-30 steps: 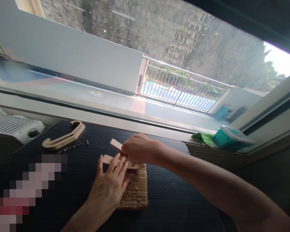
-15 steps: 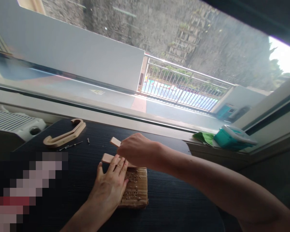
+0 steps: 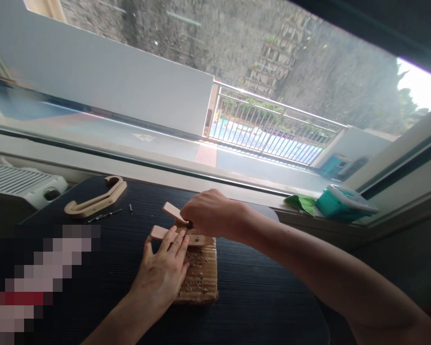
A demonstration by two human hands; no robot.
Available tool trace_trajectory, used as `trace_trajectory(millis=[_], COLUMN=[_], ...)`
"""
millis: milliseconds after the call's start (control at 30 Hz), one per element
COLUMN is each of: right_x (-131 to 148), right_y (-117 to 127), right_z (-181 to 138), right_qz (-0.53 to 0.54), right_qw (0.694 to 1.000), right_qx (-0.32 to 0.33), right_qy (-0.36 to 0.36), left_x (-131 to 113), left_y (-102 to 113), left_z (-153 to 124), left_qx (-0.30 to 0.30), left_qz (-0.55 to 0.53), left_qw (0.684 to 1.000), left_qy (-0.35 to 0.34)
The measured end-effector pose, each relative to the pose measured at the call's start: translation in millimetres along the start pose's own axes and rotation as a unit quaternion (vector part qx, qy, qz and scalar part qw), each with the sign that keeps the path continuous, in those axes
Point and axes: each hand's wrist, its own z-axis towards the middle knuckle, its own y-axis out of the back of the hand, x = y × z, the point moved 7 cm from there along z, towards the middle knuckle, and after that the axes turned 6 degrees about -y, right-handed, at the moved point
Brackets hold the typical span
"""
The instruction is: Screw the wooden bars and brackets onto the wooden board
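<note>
My left hand point(image 3: 167, 261) lies with fingers stretched over a pale wooden strip point(image 3: 158, 233), pressing it onto a brown ridged block point(image 3: 203, 280) dotted with small holes. A dark spot, like a screw or hole, marks the strip's right part. Just above, my right hand point(image 3: 210, 211) is closed in a fist. A small dark round end point(image 3: 189, 224) shows below its fingers; the rest of what it grips is hidden. A second wooden strip point(image 3: 172, 211) juts out left of the fist, and its right part is hidden.
On the dark table point(image 3: 258, 282), a curved wooden piece point(image 3: 96, 201) lies at the back left, near thin metal bits point(image 3: 107, 215) and a small metal pin point(image 3: 130, 207). A teal box point(image 3: 341, 203) and green cloth point(image 3: 301, 203) sit on the sill; a white radiator point(image 3: 25, 184) stands left.
My right fist has lifted slightly, uncovering the dark round end and the right part of the lower wooden strip. My left hand stays on the strip.
</note>
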Motion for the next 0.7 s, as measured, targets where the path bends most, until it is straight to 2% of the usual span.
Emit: trace_trajectory(millis=[133, 300, 433, 700], right_x=[6, -4, -8, 2], right_y=[-2, -13, -9, 2], right_z=[0, 8, 8, 4], right_qz=[-0.004, 0.022, 0.041, 0.047], right_qw=[1.0, 1.0, 0.999, 0.998], right_qx=[-0.01, 0.011, 0.008, 0.019], right_qy=[0.026, -0.005, -0.028, 0.022], left_x=[0, 0, 0, 0], left_y=[0, 0, 0, 2], left_z=[2, 2, 0, 0], left_qx=[0.003, -0.001, -0.01, -0.007], left_qz=[-0.002, -0.003, -0.003, -0.006], left_qw=[1.0, 1.0, 1.0, 1.0], left_qy=[0.003, -0.004, -0.006, -0.004])
